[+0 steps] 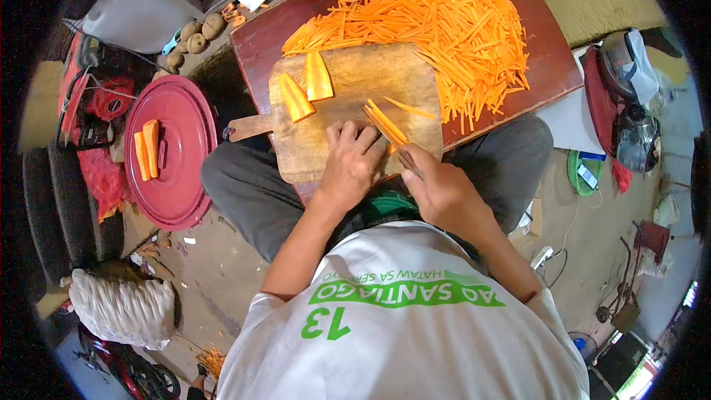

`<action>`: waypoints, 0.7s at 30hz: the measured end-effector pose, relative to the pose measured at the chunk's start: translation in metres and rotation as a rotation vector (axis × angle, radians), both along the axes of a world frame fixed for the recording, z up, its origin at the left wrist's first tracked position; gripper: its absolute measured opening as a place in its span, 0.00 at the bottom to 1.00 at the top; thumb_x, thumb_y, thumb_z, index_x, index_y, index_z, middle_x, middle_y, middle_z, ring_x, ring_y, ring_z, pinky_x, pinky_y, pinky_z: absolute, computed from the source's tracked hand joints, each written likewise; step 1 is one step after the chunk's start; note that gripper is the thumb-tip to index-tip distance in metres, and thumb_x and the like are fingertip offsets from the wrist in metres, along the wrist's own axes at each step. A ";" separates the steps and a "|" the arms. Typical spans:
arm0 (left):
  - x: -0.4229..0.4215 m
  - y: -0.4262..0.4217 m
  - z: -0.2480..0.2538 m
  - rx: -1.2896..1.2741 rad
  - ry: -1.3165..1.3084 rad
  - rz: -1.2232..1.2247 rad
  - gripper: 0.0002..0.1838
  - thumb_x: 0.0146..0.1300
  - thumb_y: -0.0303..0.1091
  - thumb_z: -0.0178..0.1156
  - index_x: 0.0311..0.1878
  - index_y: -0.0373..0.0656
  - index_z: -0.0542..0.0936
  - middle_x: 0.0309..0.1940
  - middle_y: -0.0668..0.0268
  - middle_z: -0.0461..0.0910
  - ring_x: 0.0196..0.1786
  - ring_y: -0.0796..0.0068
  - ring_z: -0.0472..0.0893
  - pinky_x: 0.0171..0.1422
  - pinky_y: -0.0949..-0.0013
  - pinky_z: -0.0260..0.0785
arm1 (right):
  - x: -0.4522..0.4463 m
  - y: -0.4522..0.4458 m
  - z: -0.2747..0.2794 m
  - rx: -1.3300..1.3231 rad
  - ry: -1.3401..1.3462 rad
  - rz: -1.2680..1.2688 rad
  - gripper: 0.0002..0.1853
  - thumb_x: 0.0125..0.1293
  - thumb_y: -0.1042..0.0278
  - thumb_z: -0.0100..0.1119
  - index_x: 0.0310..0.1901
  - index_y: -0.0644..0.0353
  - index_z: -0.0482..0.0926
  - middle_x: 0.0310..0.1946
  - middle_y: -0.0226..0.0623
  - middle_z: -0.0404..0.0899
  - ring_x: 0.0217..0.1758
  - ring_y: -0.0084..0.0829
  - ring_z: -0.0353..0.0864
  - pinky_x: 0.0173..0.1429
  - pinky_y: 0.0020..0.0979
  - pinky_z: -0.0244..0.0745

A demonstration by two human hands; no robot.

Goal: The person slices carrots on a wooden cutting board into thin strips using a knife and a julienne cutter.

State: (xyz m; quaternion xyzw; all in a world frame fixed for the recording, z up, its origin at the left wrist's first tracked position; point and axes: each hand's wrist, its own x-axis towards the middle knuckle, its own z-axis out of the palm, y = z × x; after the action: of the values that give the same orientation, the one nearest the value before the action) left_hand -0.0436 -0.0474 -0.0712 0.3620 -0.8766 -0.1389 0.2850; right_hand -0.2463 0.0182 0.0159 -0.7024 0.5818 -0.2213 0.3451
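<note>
A wooden cutting board with a handle lies at the near edge of a dark red table. My right hand is closed round the handle of a knife, whose blade points up and left over the board. Carrot sticks lie along the blade. With bent fingers, my left hand presses on a carrot piece, mostly hidden beneath the fingertips. Two flat carrot slabs rest at the board's upper left. Behind and right of the board is a big heap of carrot strips.
On the left, a round red lid holds carrot pieces. A white sack stands at the lower left. Brown root vegetables sit beyond the table's left corner. A green basket with a phone is at the right.
</note>
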 end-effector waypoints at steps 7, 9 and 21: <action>-0.001 0.000 -0.001 -0.007 0.046 0.014 0.24 0.47 0.29 0.75 0.52 0.41 0.87 0.47 0.61 0.80 0.54 0.53 0.77 0.65 0.43 0.63 | 0.003 -0.024 0.007 0.188 -0.070 -0.015 0.17 0.81 0.62 0.58 0.61 0.67 0.76 0.49 0.64 0.85 0.47 0.66 0.87 0.49 0.62 0.82; 0.002 0.001 0.000 0.009 0.064 0.016 0.24 0.47 0.28 0.75 0.52 0.41 0.87 0.47 0.61 0.80 0.54 0.53 0.77 0.65 0.44 0.63 | -0.004 -0.007 0.016 0.139 -0.055 0.007 0.18 0.81 0.65 0.57 0.65 0.65 0.75 0.42 0.63 0.85 0.45 0.65 0.86 0.47 0.58 0.80; 0.001 0.002 -0.004 -0.009 0.097 0.043 0.22 0.46 0.26 0.75 0.49 0.40 0.87 0.44 0.60 0.80 0.54 0.53 0.78 0.65 0.43 0.63 | 0.007 -0.022 0.003 0.161 -0.088 -0.043 0.16 0.81 0.61 0.57 0.61 0.63 0.76 0.43 0.62 0.85 0.44 0.69 0.86 0.49 0.61 0.82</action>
State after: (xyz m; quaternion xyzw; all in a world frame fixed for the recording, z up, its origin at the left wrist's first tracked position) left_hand -0.0429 -0.0458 -0.0751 0.3722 -0.8544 -0.1461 0.3318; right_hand -0.2396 -0.0037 0.0191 -0.6493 0.5970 -0.2119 0.4207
